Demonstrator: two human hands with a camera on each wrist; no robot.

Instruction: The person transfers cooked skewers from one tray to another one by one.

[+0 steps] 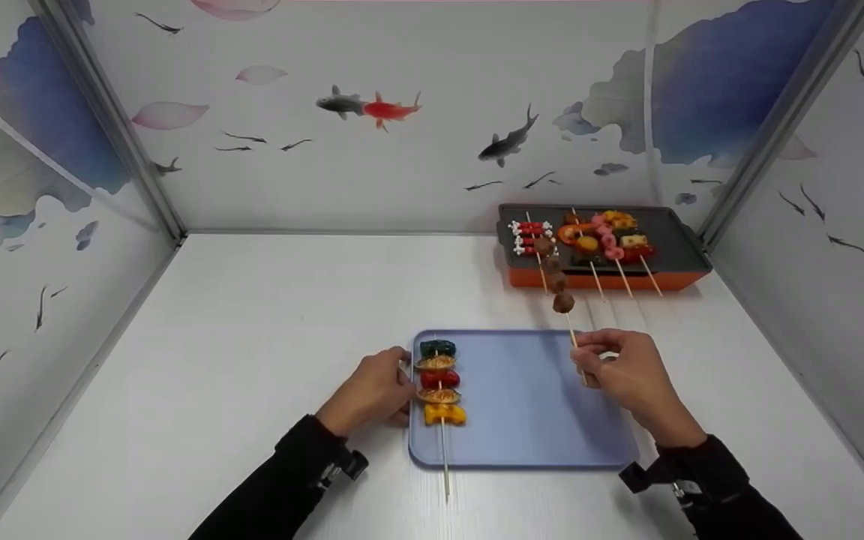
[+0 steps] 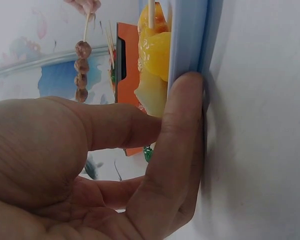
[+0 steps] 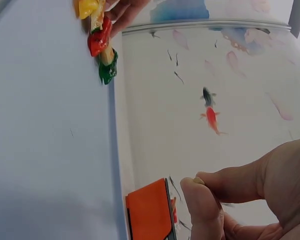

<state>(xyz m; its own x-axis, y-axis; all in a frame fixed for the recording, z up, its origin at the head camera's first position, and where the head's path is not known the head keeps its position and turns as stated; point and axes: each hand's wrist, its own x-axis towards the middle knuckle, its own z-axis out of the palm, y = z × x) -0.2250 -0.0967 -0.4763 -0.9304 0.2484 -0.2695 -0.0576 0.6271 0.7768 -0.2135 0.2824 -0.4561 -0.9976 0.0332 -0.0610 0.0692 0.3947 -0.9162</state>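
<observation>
My right hand [image 1: 631, 371] pinches the stick of a meatball skewer [image 1: 563, 302] between thumb and fingers. The skewer is raised over the tray's far right corner, its brown balls pointing away toward the grill. At the left edge of the blue tray [image 1: 529, 405], my left hand [image 1: 376, 390] grips the rim; in the left wrist view the thumb lies at the rim and the fingers [image 2: 182, 115] along the outer side. A vegetable skewer [image 1: 441, 379] with green, red and yellow pieces lies along the tray's left side, its bare stick reaching past the near edge.
An orange grill [image 1: 604, 279] with a dark top plate stands at the back right. Several skewers lie on it, among them a red-and-white one [image 1: 529, 238] and a pink one [image 1: 608, 238], sticks overhanging the front. Printed walls enclose the white table [image 1: 267, 322] behind and at both sides.
</observation>
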